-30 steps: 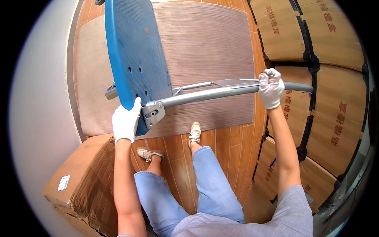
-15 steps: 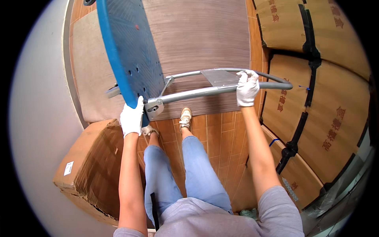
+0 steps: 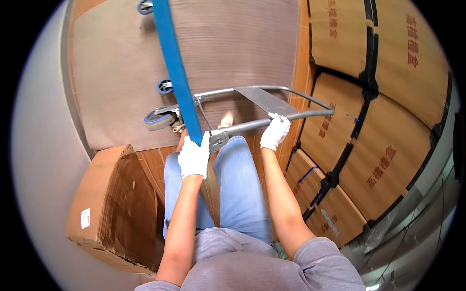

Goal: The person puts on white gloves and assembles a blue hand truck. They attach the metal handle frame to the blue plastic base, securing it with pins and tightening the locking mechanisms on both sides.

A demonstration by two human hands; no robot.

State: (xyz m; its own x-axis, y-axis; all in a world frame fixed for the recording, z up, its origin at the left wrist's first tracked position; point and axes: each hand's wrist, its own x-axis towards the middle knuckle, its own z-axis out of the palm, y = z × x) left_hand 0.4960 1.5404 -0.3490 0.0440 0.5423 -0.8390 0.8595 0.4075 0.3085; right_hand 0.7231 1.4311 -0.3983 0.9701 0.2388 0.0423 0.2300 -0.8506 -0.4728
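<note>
A platform trolley with a blue deck (image 3: 177,68) is tipped up on its side before me, so the deck shows almost edge-on. Casters face left: one large wheel (image 3: 160,120) near my feet and two smaller blue-rimmed ones farther off. From the deck's near end a grey tubular handle (image 3: 246,127) reaches right, with a flat metal plate (image 3: 268,101) across it. White-gloved, my left hand (image 3: 194,157) is closed on the deck's near corner beside the hinge bracket. My right hand (image 3: 275,132), also gloved, grips the handle's near tube by the plate.
Stacked brown cartons (image 3: 383,160) with black edge straps line the right side. A worn cardboard box (image 3: 116,203) stands at the lower left beside the pale wall (image 3: 41,145). Under the trolley lies a greyish mat (image 3: 114,63) over wood-look floor; my legs are close to the trolley.
The deck has turned from showing its ribbed top face to nearly edge-on, bringing the casters into view. Its near end and both hands have come closer to my body; the handle has shifted left.
</note>
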